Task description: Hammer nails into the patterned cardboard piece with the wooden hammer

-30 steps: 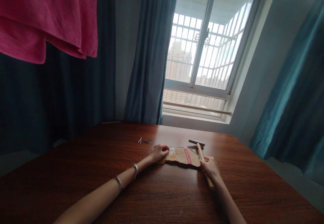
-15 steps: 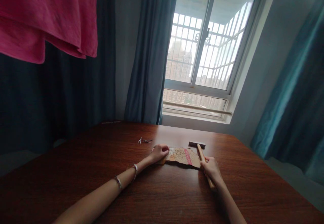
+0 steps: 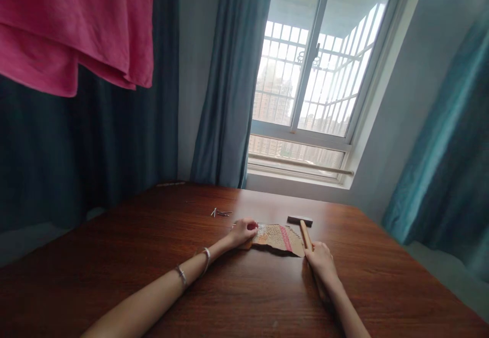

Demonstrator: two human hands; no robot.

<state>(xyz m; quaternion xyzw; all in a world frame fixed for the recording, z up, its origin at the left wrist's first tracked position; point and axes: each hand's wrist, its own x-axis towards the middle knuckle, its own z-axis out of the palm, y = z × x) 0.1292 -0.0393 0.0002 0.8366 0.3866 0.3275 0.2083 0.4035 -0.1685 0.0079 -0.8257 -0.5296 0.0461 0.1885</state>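
My right hand is wrapped around the wooden handle of a hammer. Its dark head points away from me, just past the right end of a piece of cardboard. This cardboard is torn along the near edge, dotted with small marks and crossed by a pink band. At its left end my left hand rests with thumb and forefinger curled together in a pinch; whatever sits between the fingertips is too small to make out. Beyond that hand lie several loose nails.
Everything lies on a brown wooden table. A pink cloth hangs at the upper left before dark blue curtains. Behind the table is a barred window, with another curtain on the right.
The whole view has shifted slightly. My right hand has turned a little on the hammer, hiding more of the handle's lower end. My left hand keeps its pinch at the cardboard.
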